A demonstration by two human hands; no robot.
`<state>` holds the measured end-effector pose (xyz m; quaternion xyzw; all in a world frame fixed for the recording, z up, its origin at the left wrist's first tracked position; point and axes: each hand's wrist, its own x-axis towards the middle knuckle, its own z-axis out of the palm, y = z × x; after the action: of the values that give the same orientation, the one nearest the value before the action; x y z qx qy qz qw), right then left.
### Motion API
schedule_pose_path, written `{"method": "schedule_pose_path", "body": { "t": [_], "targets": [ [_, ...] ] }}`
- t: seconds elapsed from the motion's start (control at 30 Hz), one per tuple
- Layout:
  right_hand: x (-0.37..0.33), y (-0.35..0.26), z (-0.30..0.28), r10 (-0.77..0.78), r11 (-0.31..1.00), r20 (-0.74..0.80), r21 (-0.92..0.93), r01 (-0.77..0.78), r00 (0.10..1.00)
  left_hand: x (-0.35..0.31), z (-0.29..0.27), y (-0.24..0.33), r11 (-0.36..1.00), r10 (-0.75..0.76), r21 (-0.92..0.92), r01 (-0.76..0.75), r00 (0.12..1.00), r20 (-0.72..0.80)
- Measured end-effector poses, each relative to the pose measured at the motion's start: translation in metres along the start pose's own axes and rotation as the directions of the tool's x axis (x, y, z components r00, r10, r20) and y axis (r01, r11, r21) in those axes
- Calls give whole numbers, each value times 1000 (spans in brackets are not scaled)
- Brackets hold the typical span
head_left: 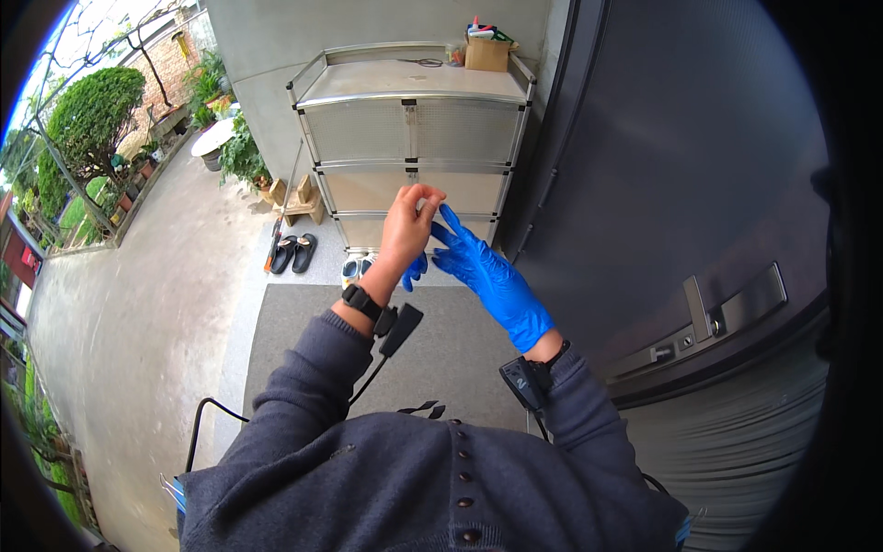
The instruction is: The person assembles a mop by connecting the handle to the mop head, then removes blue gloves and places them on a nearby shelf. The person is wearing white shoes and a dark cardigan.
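Observation:
My left hand (pixel 405 226) is bare and raised in front of me, its fingers bent in toward the thumb in a pinch; what they hold, if anything, is hidden. Close beside it is my right hand (pixel 493 278), in a blue disposable glove, with the fingers stretched out and apart toward the left fingertips. A further bit of blue glove material (pixel 414 273) shows behind my left wrist; I cannot tell whether it is a second glove or part of the worn one. Black straps with small devices are on both wrists.
A metal-framed cabinet (pixel 414 131) stands ahead, with scissors (pixel 423 63), a jar (pixel 455 55) and a cardboard box (pixel 487 55) on top. Black slippers (pixel 294 254) and light shoes (pixel 351 270) lie before it. A dark door (pixel 681 166) is at right; a grey mat (pixel 294 322) lies below.

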<state>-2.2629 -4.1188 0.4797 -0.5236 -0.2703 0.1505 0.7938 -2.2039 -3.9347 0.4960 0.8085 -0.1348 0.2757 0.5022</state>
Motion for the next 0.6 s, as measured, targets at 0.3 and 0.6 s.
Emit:
{"method": "schedule_pose_path", "body": {
  "t": [0.3, 0.6],
  "targets": [
    [8, 17, -24, 27, 999, -198, -31, -34, 980, -30, 26, 31, 926, -141, -264, 268, 897, 418],
    [10, 30, -32, 106, 994, -326, 40, -99, 939, -25, 31, 21, 936, -111, -274, 222, 922, 370]
  ]
}}
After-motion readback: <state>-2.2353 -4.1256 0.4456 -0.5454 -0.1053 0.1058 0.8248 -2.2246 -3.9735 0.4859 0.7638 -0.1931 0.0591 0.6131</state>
